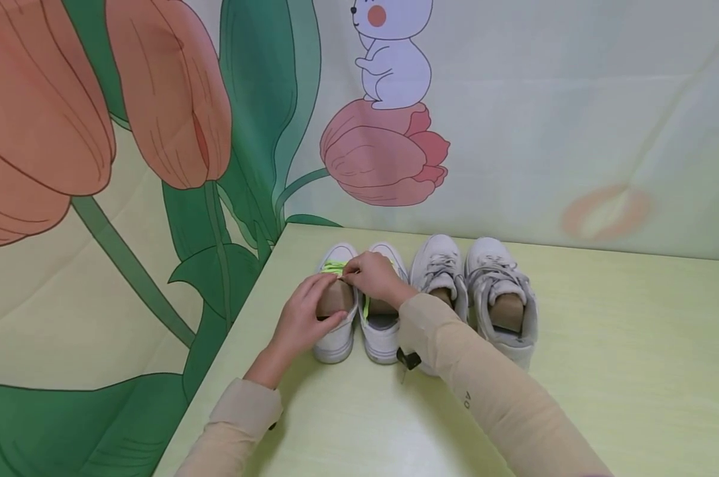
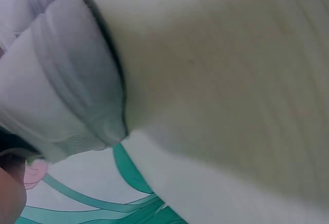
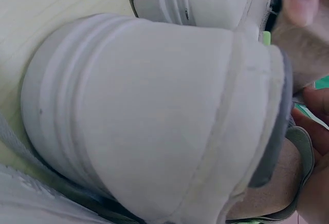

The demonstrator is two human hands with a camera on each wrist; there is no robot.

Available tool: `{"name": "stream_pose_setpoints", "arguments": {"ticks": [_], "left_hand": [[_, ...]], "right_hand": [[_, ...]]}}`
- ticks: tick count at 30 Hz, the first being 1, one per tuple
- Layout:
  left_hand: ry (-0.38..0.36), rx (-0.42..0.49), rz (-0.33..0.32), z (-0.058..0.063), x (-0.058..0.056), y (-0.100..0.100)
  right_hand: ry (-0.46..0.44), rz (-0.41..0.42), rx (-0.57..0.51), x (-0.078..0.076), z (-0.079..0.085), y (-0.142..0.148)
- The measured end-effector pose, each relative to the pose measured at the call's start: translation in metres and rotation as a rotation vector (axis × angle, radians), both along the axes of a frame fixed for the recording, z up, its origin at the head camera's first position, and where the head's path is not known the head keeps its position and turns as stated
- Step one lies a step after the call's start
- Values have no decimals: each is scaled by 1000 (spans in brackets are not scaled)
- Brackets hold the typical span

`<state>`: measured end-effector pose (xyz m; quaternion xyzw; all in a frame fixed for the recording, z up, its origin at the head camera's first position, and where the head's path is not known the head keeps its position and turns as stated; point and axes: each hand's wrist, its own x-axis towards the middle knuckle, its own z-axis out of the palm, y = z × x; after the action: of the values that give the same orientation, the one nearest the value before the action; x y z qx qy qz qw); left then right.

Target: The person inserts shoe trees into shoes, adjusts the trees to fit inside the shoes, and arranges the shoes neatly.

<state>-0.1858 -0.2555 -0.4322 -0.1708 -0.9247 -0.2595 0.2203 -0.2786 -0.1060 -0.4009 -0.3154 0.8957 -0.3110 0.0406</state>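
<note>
In the head view, a white shoe with lime-green laces stands leftmost, a brown filler in its opening. My left hand lies along that opening, forefinger at the far end of the filler and thumb near its heel end; the right wrist view shows the thumb against the filler. My right hand pinches at the top of this shoe's tongue, fingertips meeting the left forefinger; what exactly it holds is mostly hidden. The matching white shoe stands under my right hand, also filled.
To the right stands a second pair, a white-grey shoe partly behind my right sleeve and another beside it, both with brown fillers. They rest on a pale yellow-green table. A printed flower backdrop hangs behind and left.
</note>
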Motion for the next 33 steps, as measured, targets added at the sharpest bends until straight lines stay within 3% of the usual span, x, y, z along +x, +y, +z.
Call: {"name": "stream_pose_setpoints", "arguments": {"ticks": [9,18,33], "left_hand": [[-21,-24,39,-4,-4,0],[-48,-81,106,-3,-2,4],[26,11,236,0,4,14]], "right_hand": [[18,-10,-4,2,2,0],[-34,-48,-6,-1,-1,-1],[-81,-70,-11,-3,-4,-1]]}}
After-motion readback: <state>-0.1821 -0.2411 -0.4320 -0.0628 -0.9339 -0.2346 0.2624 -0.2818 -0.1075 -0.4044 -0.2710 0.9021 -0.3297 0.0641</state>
